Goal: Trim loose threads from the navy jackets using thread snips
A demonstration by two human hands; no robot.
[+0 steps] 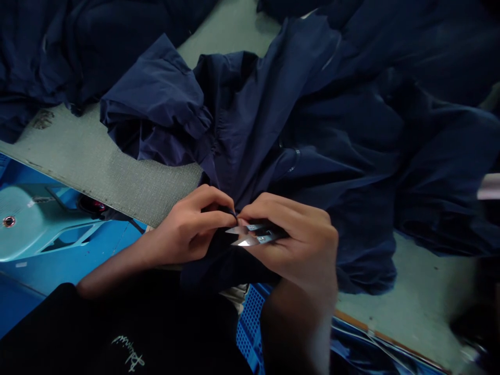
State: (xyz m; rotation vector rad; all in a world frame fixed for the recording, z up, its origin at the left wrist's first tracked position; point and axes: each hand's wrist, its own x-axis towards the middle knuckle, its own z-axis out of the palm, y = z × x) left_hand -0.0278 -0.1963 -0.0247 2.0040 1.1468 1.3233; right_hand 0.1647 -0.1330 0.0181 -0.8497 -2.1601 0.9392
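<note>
navy jacket (250,114) bunched up right in front of the person, spread across a grey-green table top (97,166), and all the action is at one small fold (230,214) of it, close to the table's near edge! left hand (187,224) is closed in a tight pinch, thumb and fingers gripping that fold, with the dark cloth drawn up between them. right hand (292,245) comes in from the other side, fingers clenched around a pair of thread snips (250,235), two bright blades poking out toward the left fingertips and sitting just beside them. can't quite tell from here whether the blades are touching the cloth, the fingers hide that spot. nice technique, though: a short pinch keeps the cloth firm right by the tips, and the hands braced close together look steady. best to keep those points angled clear of the fingertips and the main cloth! around them, more navy cloth (441,166) heaps up on the right, another pile (47,52) sits top left, a pale blue plastic cover (27,219) lies below the table on the left, a blue plastic crate (250,323) peeks out underneath, and a black shirt (117,333) with white lettering fills the bottom of the view
</note>
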